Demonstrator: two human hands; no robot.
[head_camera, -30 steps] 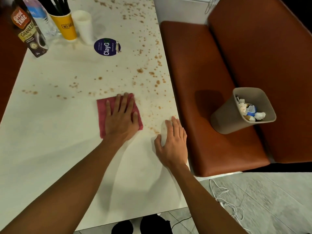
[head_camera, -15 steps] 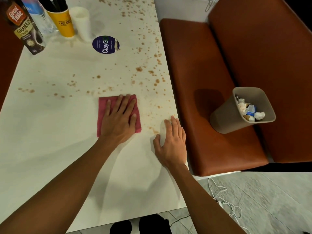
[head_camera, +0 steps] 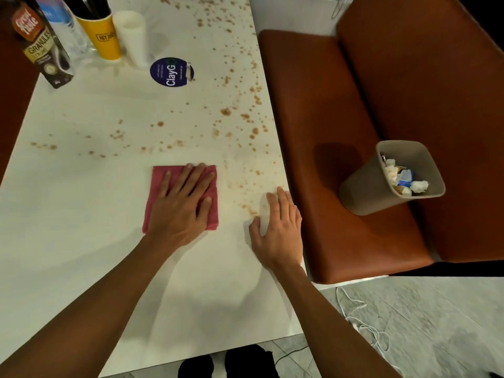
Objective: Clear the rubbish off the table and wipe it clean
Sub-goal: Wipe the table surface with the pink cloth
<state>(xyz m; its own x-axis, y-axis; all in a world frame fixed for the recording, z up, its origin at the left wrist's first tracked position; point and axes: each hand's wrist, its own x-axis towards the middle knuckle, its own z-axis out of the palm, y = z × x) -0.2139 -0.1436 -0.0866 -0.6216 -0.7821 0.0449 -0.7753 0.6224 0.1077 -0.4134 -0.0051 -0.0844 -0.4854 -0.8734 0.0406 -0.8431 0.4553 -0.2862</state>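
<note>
Pink square cloth (head_camera: 156, 197) lies flat on the white rectangular table (head_camera: 81, 227), toward its near half. The left hand (head_camera: 180, 208) presses down on the cloth with palm flat and fingers straight and spread, gripping nothing. Just right of the cloth, by the table's edge, the right hand (head_camera: 281, 227) rests palm down with fingers nearly straight; a pale patch shows under its fingertips, and I cannot tell whether that is an object or bare tabletop.

Brown specks and smears (head_camera: 226, 111) scatter the surface beyond the cloth and to its right, thickest along the right edge. Farther beyond the cloth sits a round dark-blue label reading "ClayG" (head_camera: 171, 71). Past that, up and to the cloth's left, stand a white paper cup (head_camera: 133, 36), a yellow paper cup (head_camera: 102, 36) holding black sticks (head_camera: 90, 6), a clear plastic bottle (head_camera: 64, 25) and a dark coffee-granules pack (head_camera: 41, 47).

Well to the right of the cloth, on a brown padded bench seat (head_camera: 313, 132), a tan plastic bin (head_camera: 365, 192) holds crumpled paper rubbish (head_camera: 406, 178).
</note>
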